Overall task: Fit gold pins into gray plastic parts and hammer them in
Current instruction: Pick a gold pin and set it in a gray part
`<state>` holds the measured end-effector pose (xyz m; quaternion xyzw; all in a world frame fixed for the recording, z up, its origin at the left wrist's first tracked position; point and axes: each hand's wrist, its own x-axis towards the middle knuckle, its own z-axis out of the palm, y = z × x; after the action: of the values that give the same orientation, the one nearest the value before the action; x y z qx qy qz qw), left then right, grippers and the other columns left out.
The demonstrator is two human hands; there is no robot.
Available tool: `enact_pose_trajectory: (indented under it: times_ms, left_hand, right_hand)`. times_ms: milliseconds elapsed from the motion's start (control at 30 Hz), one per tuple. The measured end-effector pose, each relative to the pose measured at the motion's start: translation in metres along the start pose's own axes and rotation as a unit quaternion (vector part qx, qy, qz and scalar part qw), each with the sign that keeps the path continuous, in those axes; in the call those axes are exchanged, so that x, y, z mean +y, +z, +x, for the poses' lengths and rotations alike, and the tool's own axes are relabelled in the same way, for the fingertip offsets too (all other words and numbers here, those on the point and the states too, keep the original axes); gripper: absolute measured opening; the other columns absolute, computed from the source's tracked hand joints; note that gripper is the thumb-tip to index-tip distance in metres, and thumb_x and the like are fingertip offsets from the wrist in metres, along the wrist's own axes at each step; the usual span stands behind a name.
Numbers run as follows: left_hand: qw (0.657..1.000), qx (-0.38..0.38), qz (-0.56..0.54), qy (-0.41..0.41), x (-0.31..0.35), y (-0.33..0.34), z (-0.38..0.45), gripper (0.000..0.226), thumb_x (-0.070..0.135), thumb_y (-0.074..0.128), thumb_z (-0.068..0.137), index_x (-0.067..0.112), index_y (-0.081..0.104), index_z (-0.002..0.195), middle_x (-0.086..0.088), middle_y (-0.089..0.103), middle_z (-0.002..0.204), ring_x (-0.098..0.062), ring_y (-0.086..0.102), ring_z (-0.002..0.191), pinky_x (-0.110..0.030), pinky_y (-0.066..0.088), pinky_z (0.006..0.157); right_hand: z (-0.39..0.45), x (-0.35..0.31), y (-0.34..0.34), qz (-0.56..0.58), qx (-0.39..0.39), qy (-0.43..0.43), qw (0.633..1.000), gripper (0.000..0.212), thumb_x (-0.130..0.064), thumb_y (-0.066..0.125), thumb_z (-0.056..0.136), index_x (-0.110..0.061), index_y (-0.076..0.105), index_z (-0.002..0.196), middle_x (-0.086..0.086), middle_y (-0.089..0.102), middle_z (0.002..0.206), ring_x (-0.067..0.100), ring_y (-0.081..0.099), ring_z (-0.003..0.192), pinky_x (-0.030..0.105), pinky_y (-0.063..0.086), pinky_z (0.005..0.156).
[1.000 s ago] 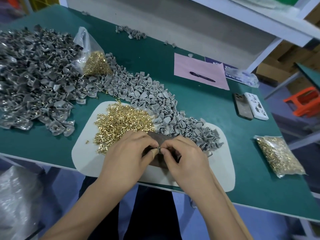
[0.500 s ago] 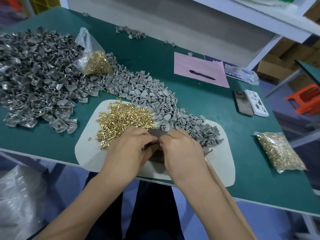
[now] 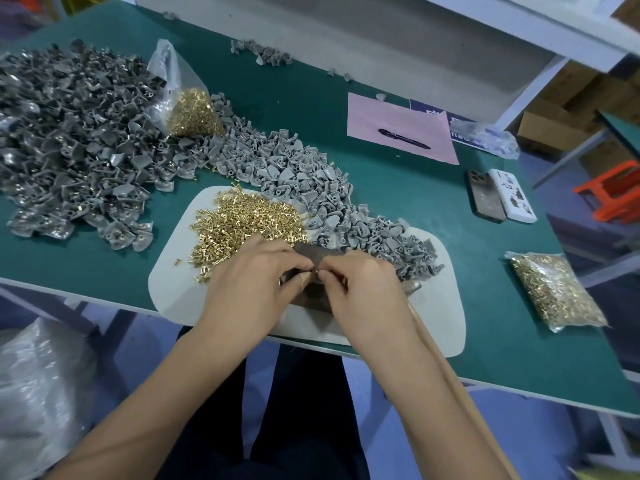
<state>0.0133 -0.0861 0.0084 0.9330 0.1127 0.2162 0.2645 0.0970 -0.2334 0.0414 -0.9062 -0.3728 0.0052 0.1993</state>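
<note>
Left hand (image 3: 256, 285) hides pinched part.

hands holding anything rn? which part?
Both hands pinch something small between their fingertips, over the dark block: left hand, right hand. It is mostly hidden, so the item and grip point cannot be told.

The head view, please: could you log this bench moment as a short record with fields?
surface: green table with a pale mat at its near edge
loose pins: gold heap on the mat
unfitted parts: light gray band running onto the mat
other parts: darker pile far left
left hand: fingertips pinch a small piece at the centre
right hand: pinches the same spot
hammer: head on the mat, handle under the right forearm, not held
pin bags: one right, one on the parts
</note>
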Motion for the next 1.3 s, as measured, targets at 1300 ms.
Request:
enact_pose_trajectory:
  times_ms: [1300]
  left_hand:
    - [0.998, -0.033, 0.046, 0.032, 0.000, -0.006, 0.015, 0.021, 0.054, 0.068, 0.083, 0.042, 0.077, 0.097, 0.022, 0.065, 0.085, -0.011, 0.047, 0.083, -0.023, 0.027, 0.052]
  right_hand:
    - [-0.036, 0.003, -0.011, 0.034, 0.128, 0.061, 0.989, 0.029, -0.050, 0.034, 0.105, -0.031, 0.056, 0.108, -0.006, 0.059, 0.064, 0.025, 0.055, 0.058, 0.038, 0.040, 0.051]
